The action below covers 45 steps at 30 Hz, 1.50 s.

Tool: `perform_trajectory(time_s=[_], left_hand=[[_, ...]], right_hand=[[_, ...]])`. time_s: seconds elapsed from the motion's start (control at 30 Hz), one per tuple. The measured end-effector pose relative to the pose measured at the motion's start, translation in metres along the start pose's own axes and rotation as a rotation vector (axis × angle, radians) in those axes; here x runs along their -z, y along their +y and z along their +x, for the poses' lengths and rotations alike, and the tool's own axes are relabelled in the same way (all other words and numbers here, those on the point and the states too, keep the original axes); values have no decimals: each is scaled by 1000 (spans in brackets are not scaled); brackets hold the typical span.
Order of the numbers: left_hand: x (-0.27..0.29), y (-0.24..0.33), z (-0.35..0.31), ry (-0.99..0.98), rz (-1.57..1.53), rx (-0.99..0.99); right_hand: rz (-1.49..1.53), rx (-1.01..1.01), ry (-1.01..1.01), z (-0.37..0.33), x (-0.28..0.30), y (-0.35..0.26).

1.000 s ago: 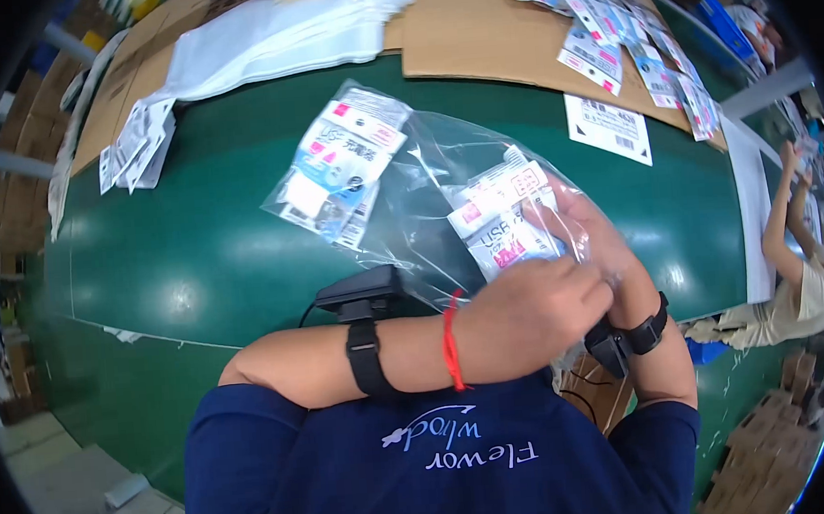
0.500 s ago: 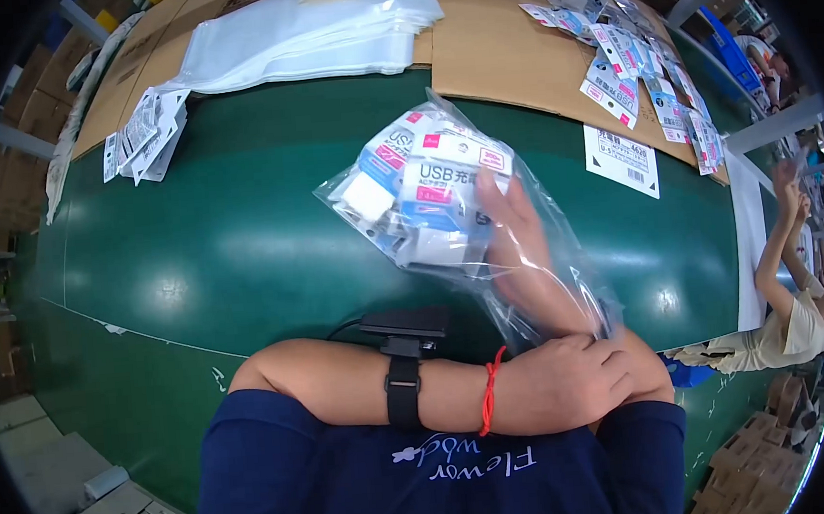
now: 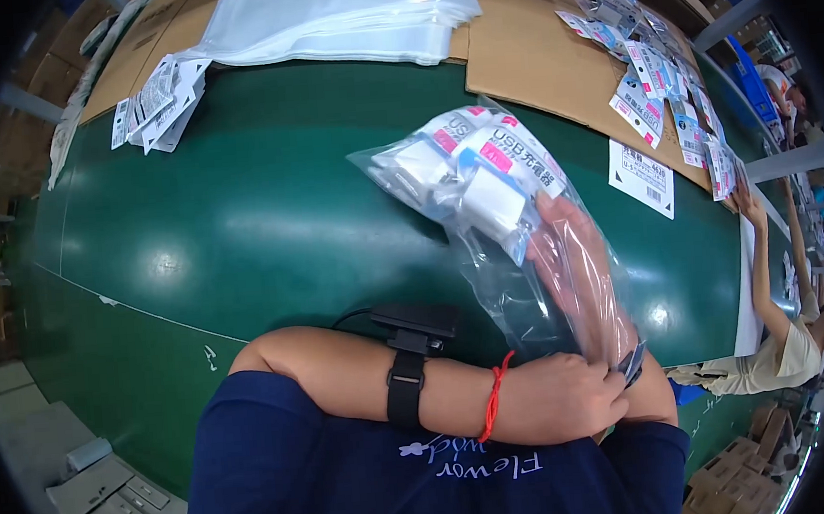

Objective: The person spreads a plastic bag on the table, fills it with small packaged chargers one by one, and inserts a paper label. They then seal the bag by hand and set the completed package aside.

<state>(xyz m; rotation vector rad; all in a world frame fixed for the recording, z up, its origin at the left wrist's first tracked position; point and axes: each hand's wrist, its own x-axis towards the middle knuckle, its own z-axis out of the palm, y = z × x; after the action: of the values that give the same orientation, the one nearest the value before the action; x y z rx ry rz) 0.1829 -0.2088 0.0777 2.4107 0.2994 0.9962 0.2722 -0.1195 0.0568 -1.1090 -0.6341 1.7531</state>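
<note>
A clear plastic bag (image 3: 495, 285) lies over the green table in front of me, holding several carded USB chargers (image 3: 498, 189), white plugs on white, blue and pink cards, bunched at its far end. Inside the bag is my right hand (image 3: 580, 264), its fingers stretched out and the thumb beside the nearest card. My left hand (image 3: 570, 394) crosses over my right forearm, its fingers closed on the bag's mouth near the right wrist. The left forearm wears a red cord and a black strap with a device.
Flat clear bags (image 3: 338, 23) are stacked on cardboard (image 3: 537, 67) at the back. Loose cards (image 3: 160, 103) lie at the left, a white label sheet (image 3: 641, 176) and a pile of carded packs (image 3: 653, 87) at the right. A co-worker's arm (image 3: 764, 261) reaches toward the pile.
My right hand has drawn back toward me inside the bag, away from the chargers' middle. The bag has turned slightly. The co-worker's arm has reached to the pack pile.
</note>
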Motion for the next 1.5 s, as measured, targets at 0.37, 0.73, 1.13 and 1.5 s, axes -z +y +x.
perform_trajectory(time_s=[0.37, 0.73, 1.13, 1.5], left_hand=[[20, -9, 6, -2, -89, -11], [98, -102, -17, -49, 876, 474], [75, -82, -1, -186, 738, 368], [43, -86, 0, -224, 165, 348]], right_hand=[[-264, -38, -161, 22, -18, -5], [-524, -58, -175, -51, 80, -37], [-1229, 761, 279, 23, 129, -130], [-1812, 911, 287, 88, 112, -113]])
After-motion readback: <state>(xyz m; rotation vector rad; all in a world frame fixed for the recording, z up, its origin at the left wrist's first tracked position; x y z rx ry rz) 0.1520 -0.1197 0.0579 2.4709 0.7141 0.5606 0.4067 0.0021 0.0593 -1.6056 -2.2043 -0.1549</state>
